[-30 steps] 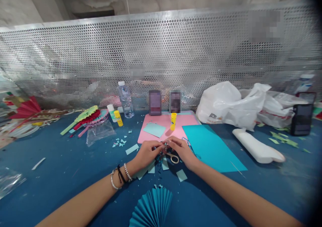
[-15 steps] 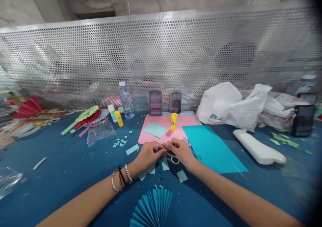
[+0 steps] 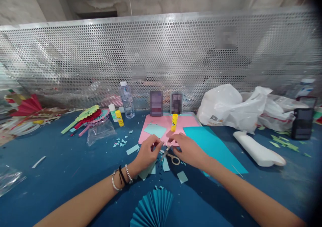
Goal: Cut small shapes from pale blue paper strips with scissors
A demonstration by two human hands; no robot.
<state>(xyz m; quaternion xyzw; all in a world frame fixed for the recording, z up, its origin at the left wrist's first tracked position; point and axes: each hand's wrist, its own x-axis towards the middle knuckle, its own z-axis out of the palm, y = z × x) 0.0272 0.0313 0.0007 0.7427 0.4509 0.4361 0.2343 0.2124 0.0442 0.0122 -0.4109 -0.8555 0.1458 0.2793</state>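
Pinching with left hand (image 3: 148, 153), cannot tell on what; curling right hand (image 3: 191, 151) by scissors (image 3: 166, 151) at frame centre, cannot tell whether gripping. Might scatter loose paper scraps (image 3: 166, 165) just below by dragging scissors low.

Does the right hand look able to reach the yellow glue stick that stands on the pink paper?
Probably yes: the yellow glue stick stands upright just beyond the right hand, and only flat pink paper seems to lie between them.
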